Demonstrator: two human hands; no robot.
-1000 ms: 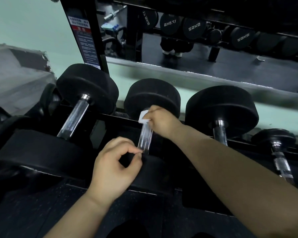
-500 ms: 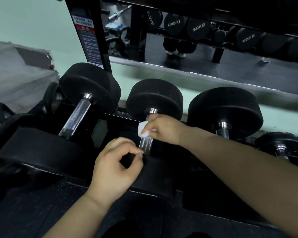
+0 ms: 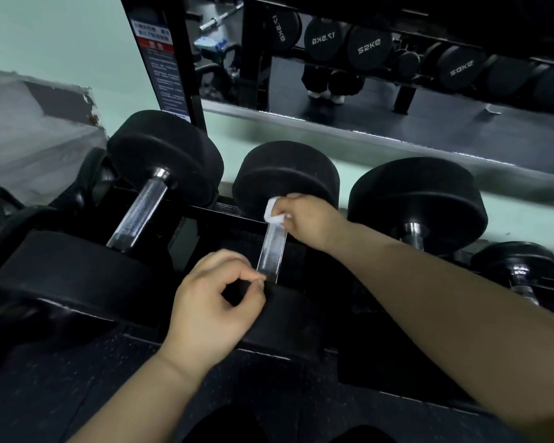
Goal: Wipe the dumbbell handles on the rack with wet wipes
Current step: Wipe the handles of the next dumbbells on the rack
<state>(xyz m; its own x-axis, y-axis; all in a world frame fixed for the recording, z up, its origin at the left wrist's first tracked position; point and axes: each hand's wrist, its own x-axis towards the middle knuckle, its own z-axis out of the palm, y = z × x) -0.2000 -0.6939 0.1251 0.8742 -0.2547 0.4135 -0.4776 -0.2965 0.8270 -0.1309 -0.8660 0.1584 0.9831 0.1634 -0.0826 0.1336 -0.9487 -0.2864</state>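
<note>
Black dumbbells lie side by side on a dark rack (image 3: 224, 215). My right hand (image 3: 307, 215) presses a folded white wet wipe (image 3: 274, 214) around the far end of the middle dumbbell's chrome handle (image 3: 271, 251), right under its far head (image 3: 285, 174). My left hand (image 3: 211, 302) rests on the near head of the same dumbbell, thumb and forefinger pinched together by the handle's near end; nothing shows between them.
A larger dumbbell with a bare chrome handle (image 3: 138, 212) lies to the left, another dumbbell (image 3: 416, 193) and a smaller one (image 3: 515, 263) to the right. A mirror (image 3: 397, 100) behind the rack reflects more dumbbells. A black post with a notice (image 3: 163, 59) stands at back left.
My right hand slid the wipe down the handle toward me, then back up to its far end. My left hand stayed in place.
</note>
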